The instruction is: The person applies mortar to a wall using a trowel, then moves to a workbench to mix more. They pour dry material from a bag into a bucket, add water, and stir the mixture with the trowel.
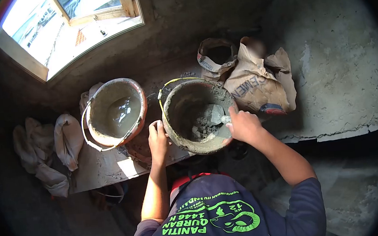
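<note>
A mortar-crusted bucket (pixel 184 140) with a yellow handle stands in front of me, holding grey, crumbly cement mix. My right hand (pixel 244 124), at the bucket's right rim, is closed round the handle of a trowel (pixel 217 114), whose blade rests in the mix. My left hand (pixel 158 140) is at the left side of the bucket, its fingers bent near the outer wall; whether they grip the rim is unclear. Left of it stands a second bucket (pixel 142 104) with greyish water inside and its wire handle hanging down.
A torn paper cement bag (pixel 257 86) lies right of the bucket, beside an opened bag (pixel 214 69). Pale cloth sacks (pixel 68 140) hang at the board's left end. A window (pixel 98 41) is at upper left, and a rough cement slab (pixel 333 84) at right.
</note>
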Demonstrator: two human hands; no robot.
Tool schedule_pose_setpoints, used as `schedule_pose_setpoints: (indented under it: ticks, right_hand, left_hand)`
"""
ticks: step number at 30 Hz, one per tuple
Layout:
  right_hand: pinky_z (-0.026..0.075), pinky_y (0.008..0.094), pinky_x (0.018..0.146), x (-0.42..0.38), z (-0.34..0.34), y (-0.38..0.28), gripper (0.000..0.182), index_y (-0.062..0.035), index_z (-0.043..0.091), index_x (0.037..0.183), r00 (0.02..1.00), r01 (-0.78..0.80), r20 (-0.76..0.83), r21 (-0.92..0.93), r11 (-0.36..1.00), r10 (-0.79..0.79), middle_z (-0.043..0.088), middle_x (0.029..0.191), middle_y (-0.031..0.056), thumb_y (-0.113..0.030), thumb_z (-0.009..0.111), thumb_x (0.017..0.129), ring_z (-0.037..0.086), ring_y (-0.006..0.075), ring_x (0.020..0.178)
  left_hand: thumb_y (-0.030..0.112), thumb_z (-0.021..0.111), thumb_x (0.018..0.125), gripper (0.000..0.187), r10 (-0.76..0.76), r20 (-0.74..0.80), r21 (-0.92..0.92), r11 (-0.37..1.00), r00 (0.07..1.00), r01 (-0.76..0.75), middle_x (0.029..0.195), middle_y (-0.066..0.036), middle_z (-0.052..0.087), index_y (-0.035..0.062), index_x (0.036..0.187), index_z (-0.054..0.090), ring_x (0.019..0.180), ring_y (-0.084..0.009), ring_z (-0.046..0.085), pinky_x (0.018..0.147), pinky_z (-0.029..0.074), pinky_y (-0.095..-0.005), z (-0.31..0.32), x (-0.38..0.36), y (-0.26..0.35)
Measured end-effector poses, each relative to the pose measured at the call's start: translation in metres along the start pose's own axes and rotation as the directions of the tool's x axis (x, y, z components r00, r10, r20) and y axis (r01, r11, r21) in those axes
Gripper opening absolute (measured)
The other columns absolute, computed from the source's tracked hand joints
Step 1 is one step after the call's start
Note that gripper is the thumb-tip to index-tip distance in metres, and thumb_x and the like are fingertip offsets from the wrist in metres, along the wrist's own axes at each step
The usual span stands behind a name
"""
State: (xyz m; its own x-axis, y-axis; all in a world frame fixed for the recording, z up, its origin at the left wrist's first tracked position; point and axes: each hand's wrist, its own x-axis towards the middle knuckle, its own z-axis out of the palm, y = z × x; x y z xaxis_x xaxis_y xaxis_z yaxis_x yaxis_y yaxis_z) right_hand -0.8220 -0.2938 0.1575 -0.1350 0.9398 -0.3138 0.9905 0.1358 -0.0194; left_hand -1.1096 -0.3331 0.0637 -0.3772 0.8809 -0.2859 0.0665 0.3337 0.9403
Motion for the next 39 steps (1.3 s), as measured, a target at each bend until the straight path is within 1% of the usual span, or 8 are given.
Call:
schedule_pose_setpoints:
  ticks: [5, 7, 12, 20, 22, 27, 29, 39]
  right_hand:
    - [0.058, 0.0435, 0.083, 0.040, -0.035, -0.031, 0.037, -0.0060, 0.074, 0.109, 0.928, 0.230, 0.344, -0.224, 0.947, -0.144, 0.075, 0.105, 0.0160, -0.025, 0.067, 0.079, 0.072, 0.0277, 0.103]
    - [0.058, 0.0404, 0.083, 0.043, -0.043, -0.030, 0.028, -0.0074, 0.077, 0.101, 0.909, 0.320, 0.364, -0.298, 0.900, -0.202, 0.075, 0.106, 0.0124, -0.022, 0.067, 0.080, 0.072, 0.0263, 0.102]
    - [0.060, 0.0377, 0.074, 0.007, -0.022, -0.009, 0.025, -0.0013, 0.071, 0.100, 0.973, 0.192, -0.032, -0.441, 0.877, -0.229, 0.075, 0.095, 0.0117, -0.014, 0.071, 0.079, 0.074, 0.0255, 0.090]
    - [0.059, 0.0435, 0.067, -0.012, 0.033, 0.004, 0.042, -0.0009, 0.059, 0.110, 0.982, 0.178, -0.040, -0.124, 0.976, -0.184, 0.072, 0.083, 0.0185, -0.038, 0.066, 0.092, 0.074, 0.0334, 0.080]
    - [0.058, 0.0406, 0.062, -0.020, 0.040, -0.006, 0.034, -0.0013, 0.058, 0.109, 0.960, 0.245, -0.099, -0.148, 0.958, -0.261, 0.071, 0.078, 0.0152, -0.032, 0.062, 0.095, 0.073, 0.0304, 0.070]
    - [0.057, 0.0368, 0.056, -0.038, 0.056, -0.011, 0.022, -0.0031, 0.058, 0.106, 0.885, 0.374, -0.191, -0.250, 0.893, -0.424, 0.068, 0.074, 0.0120, -0.018, 0.060, 0.090, 0.072, 0.0258, 0.065]
    - [0.057, 0.0365, 0.054, -0.045, 0.056, -0.006, 0.021, -0.0040, 0.060, 0.102, 0.843, 0.424, -0.208, -0.312, 0.850, -0.497, 0.068, 0.075, 0.0120, -0.014, 0.060, 0.084, 0.072, 0.0255, 0.065]
    - [0.048, 0.0318, 0.053, -0.002, 0.003, 0.002, 0.017, -0.0061, 0.066, 0.089, 0.749, 0.208, -0.336, -0.698, 0.685, -0.570, 0.062, 0.073, 0.0062, -0.021, 0.064, 0.081, 0.066, 0.0190, 0.065]
  left_hand:
    - [0.047, 0.030, 0.108, 0.064, 0.063, 0.063, -0.189, 0.981, 0.996, -0.050, 0.096, -0.019, 0.073, -0.0014, 0.102, 0.071, 0.084, -0.0290, 0.067, 0.083, 0.049, -0.0411, 0.029, 0.069, -0.012]
    - [0.046, 0.033, 0.108, 0.061, 0.203, -0.154, 0.239, 0.957, 0.967, -0.163, 0.082, -0.021, 0.069, -0.0020, 0.102, 0.069, 0.078, -0.0318, 0.067, 0.076, 0.049, -0.0430, 0.045, 0.041, 0.025]
    - [0.040, 0.041, 0.108, 0.051, 0.412, -0.220, 0.095, 0.911, 0.884, -0.400, 0.068, -0.020, 0.064, -0.0013, 0.090, 0.065, 0.065, -0.0383, 0.064, 0.065, 0.048, -0.0463, 0.060, 0.016, 0.030]
    - [0.033, 0.049, 0.106, 0.044, 0.516, -0.100, 0.236, 0.843, 0.851, -0.484, 0.059, -0.023, 0.052, 0.0001, 0.077, 0.049, 0.055, -0.0462, 0.055, 0.052, 0.040, -0.0481, 0.070, 0.013, 0.035]
    - [0.036, 0.047, 0.108, 0.048, 0.507, -0.054, 0.270, 0.837, 0.860, -0.477, 0.057, -0.012, 0.050, 0.0005, 0.077, 0.052, 0.052, -0.0184, 0.046, 0.054, 0.041, -0.0374, 0.071, 0.013, 0.036]
    - [0.035, 0.049, 0.108, 0.047, 0.516, -0.045, 0.232, 0.838, 0.856, -0.493, 0.058, -0.011, 0.050, -0.0011, 0.078, 0.051, 0.055, -0.0149, 0.043, 0.054, 0.040, -0.0369, 0.072, 0.019, 0.037]
    - [0.030, 0.052, 0.106, 0.042, 0.514, -0.066, 0.257, 0.837, 0.856, -0.483, 0.058, -0.021, 0.052, 0.0000, 0.076, 0.050, 0.050, -0.0388, 0.052, 0.051, 0.041, -0.0436, 0.070, 0.016, 0.041]
    - [0.027, 0.053, 0.105, 0.040, 0.538, -0.017, 0.278, 0.813, 0.843, -0.512, 0.058, -0.021, 0.054, 0.0007, 0.075, 0.050, 0.054, -0.0418, 0.056, 0.052, 0.041, -0.0458, 0.072, 0.008, 0.043]
